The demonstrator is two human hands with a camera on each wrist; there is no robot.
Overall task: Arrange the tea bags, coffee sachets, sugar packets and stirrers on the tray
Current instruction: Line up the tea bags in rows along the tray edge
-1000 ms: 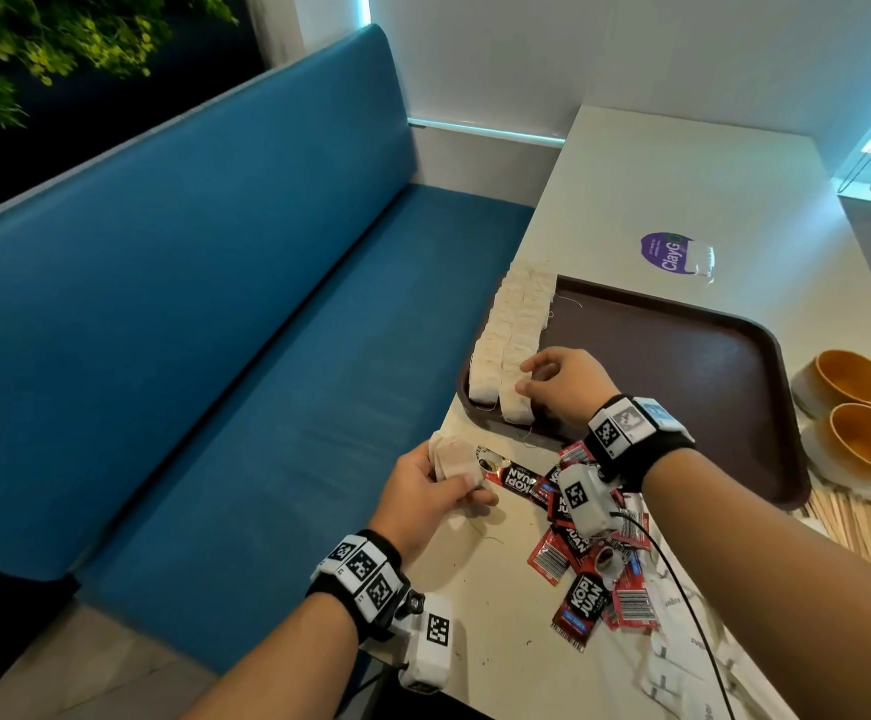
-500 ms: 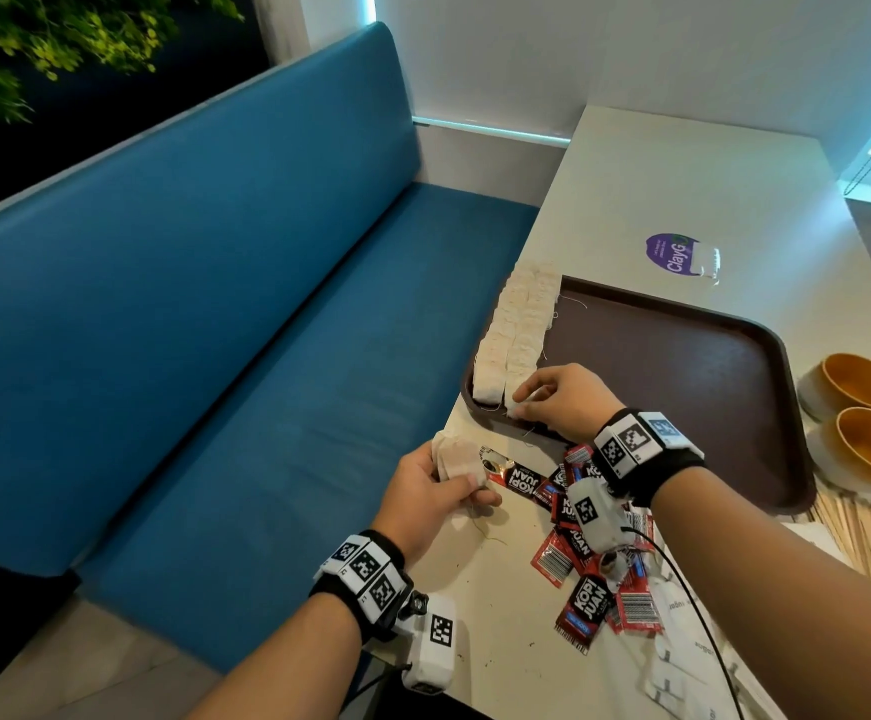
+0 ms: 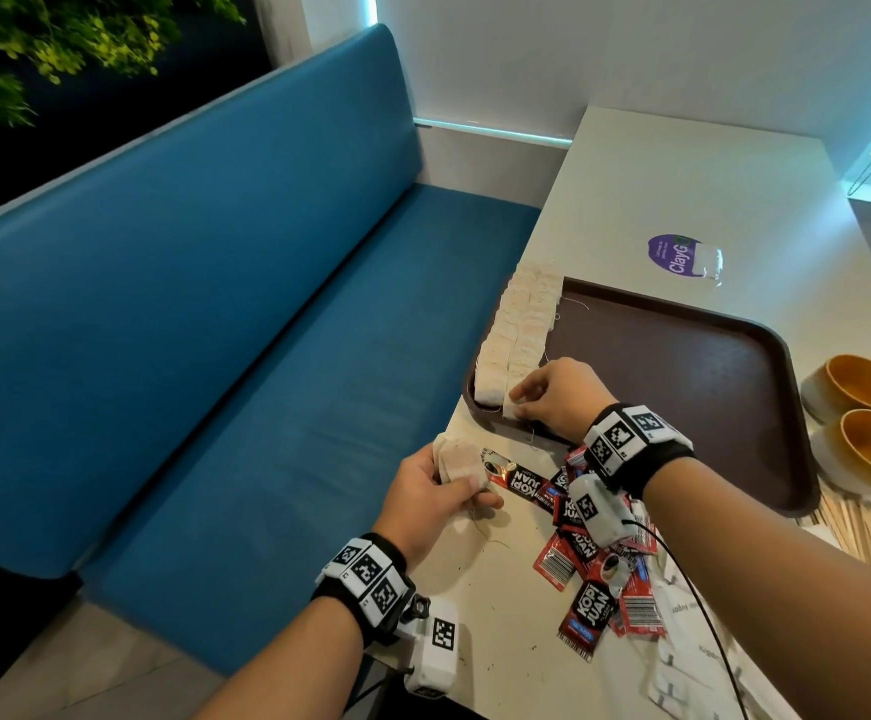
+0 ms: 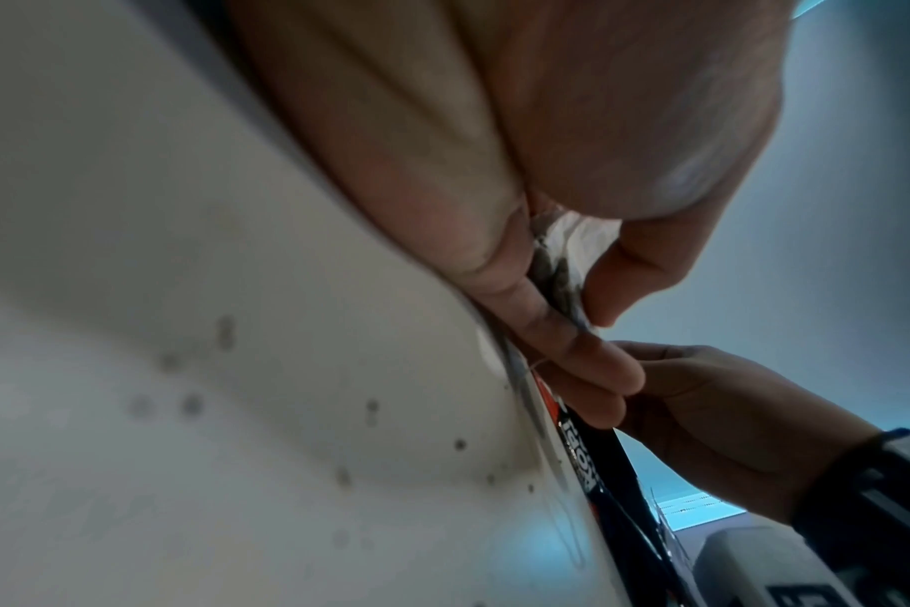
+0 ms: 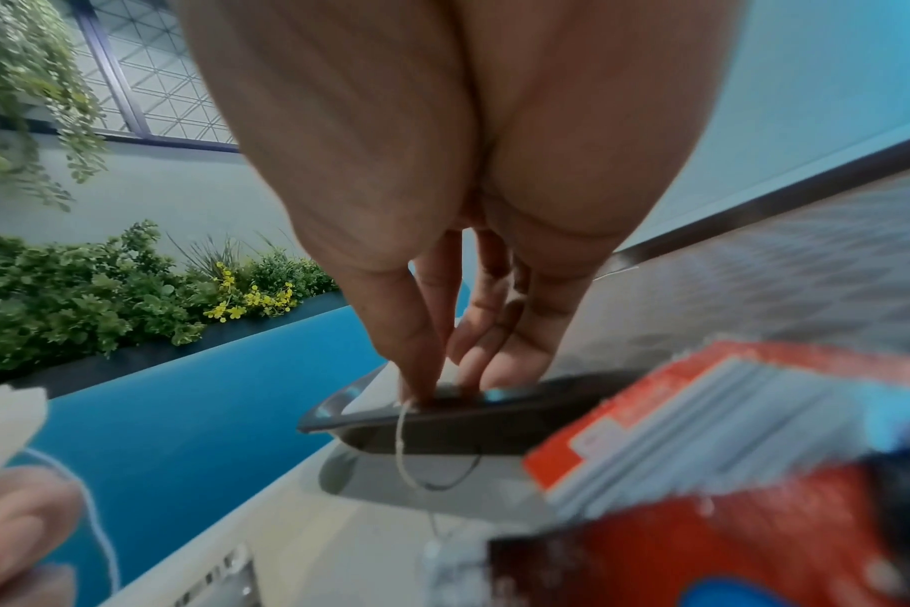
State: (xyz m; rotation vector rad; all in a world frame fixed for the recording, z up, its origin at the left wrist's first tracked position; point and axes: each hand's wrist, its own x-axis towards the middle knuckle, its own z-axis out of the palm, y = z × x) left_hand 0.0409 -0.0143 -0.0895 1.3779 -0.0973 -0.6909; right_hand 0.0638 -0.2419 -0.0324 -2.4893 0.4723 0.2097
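Two rows of tea bags (image 3: 519,330) line the brown tray's (image 3: 682,376) left edge in the head view. At the tray's near left corner, the right hand (image 3: 552,394) pinches one tea bag (image 3: 512,407) at the end of the inner row. The left hand (image 3: 433,493) grasps a small stack of tea bags (image 3: 462,462) over the table's (image 3: 682,174) left edge, beside red coffee sachets (image 3: 586,574).

From the left wrist, fingers (image 4: 557,328) and thumb clamp the white bags.

From the right wrist, fingertips (image 5: 417,369) press down at the tray rim (image 5: 442,415), a string (image 5: 402,443) hanging over it.
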